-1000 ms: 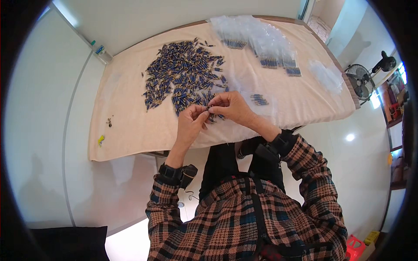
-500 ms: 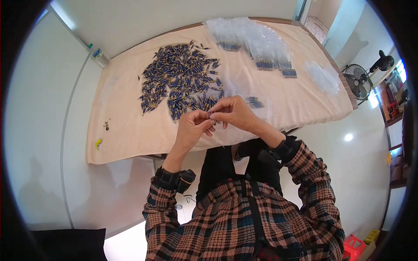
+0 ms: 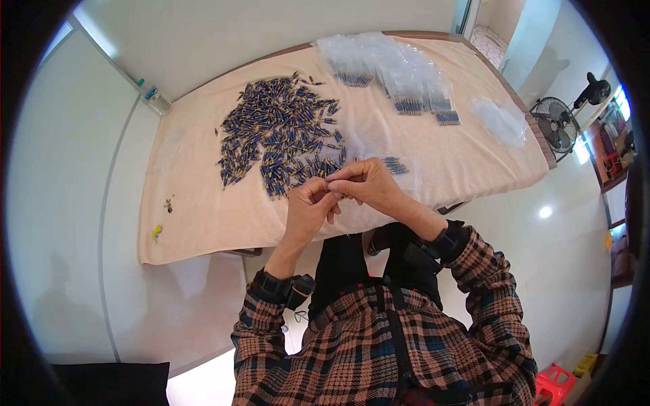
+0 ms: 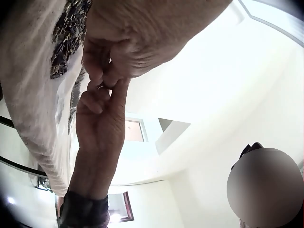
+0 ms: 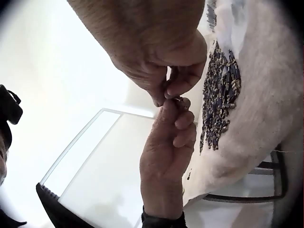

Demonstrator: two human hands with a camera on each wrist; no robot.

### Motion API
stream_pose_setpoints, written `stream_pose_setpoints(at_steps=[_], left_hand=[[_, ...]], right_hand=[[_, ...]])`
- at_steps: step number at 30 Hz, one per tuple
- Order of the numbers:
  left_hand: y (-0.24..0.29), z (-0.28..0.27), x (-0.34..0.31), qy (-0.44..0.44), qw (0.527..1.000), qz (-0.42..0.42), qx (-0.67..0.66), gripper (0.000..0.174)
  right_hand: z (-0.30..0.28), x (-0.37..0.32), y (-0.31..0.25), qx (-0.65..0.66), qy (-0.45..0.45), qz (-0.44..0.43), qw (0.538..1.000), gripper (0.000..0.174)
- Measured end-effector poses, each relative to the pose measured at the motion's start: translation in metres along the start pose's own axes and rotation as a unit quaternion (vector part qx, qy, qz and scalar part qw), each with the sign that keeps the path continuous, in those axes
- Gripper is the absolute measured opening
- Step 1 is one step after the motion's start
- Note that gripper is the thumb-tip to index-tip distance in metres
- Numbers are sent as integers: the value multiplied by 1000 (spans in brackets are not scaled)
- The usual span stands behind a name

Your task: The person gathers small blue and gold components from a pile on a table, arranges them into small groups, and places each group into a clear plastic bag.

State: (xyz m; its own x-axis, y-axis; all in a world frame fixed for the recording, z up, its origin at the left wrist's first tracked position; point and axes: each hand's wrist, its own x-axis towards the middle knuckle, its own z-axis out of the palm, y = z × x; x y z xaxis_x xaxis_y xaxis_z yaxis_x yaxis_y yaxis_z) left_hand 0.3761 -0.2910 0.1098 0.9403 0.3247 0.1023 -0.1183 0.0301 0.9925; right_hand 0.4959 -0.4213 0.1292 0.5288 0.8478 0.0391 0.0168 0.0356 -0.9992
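Blue pieces (image 3: 281, 122) in one heap, two hands (image 3: 308, 212) (image 3: 380, 191) pinching one small part (image 5: 179, 99)

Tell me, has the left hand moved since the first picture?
Yes. In the head view, the left hand has moved a little to the right, compared with the big pile of blue-and-gold pieces.

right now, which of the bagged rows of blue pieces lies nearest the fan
The rightmost bagged row, closest to the fan; the other bagged rows lie farther left.
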Motion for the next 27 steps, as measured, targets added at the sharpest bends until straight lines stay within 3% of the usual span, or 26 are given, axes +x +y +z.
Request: stream_pose_setpoints(at_steps=[6, 8, 10, 13, 21, 27], left_hand=[[10, 4, -5, 10, 1000, -20, 13, 10], [11, 5, -6, 11, 1000, -28, 10, 10], [11, 4, -7, 47, 996, -51, -52, 8], [8, 7, -8, 79, 989, -56, -114, 7], [-7, 45, 1, 117, 950, -11, -289, 7], [-21, 80, -1, 125, 920, -32, -370, 11]], right_hand=[[-2, -5, -6, 6, -23, 19, 1000, 19], [1, -9, -8, 6, 21, -16, 1000, 23], [5, -12, -4, 7, 38, -31, 999, 26], [6, -17, 11, -41, 74, -121, 989, 29], [14, -34, 17, 119, 140, -115, 976, 23], [-1, -49, 42, 112, 187, -159, 963, 21]])
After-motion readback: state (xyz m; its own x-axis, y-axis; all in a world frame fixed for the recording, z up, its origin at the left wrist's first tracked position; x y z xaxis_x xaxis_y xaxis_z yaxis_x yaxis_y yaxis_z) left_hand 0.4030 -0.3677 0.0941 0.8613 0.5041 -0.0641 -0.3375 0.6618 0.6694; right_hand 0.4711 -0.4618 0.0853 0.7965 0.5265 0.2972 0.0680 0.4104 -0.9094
